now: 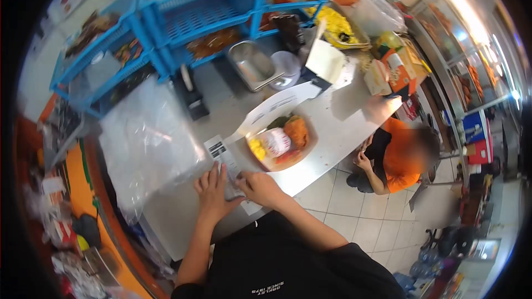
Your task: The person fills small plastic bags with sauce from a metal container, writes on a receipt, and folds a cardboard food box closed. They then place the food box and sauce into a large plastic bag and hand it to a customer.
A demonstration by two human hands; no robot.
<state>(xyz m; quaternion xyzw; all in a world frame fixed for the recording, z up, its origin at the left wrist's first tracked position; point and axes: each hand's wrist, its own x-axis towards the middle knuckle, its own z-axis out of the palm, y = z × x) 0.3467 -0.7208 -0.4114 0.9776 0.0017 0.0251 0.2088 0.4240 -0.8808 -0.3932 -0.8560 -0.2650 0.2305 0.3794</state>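
Observation:
A long white printed paper slip (219,149) with a dark code block lies on the metal table below both hands. My left hand (215,195) rests over its left edge, fingers spread and thumb reaching toward the other hand. My right hand (261,189) is closed at the slip's right side, fingers curled in a pinch; I cannot tell what is in them. A small greyish patch (231,189) shows between the hands. Just beyond stands an open paper meal box (302,158) with a round white wrapped item (275,143), a fried piece (296,132) and yellow food (257,148).
Clear plastic bags (147,144) cover the table's left side. Behind are blue crates (199,19), a metal pan (252,66), a plastic cup (286,69) and a black-handled tool (191,99). A person in orange (402,152) crouches right of the table, near a lit food cabinet (465,27).

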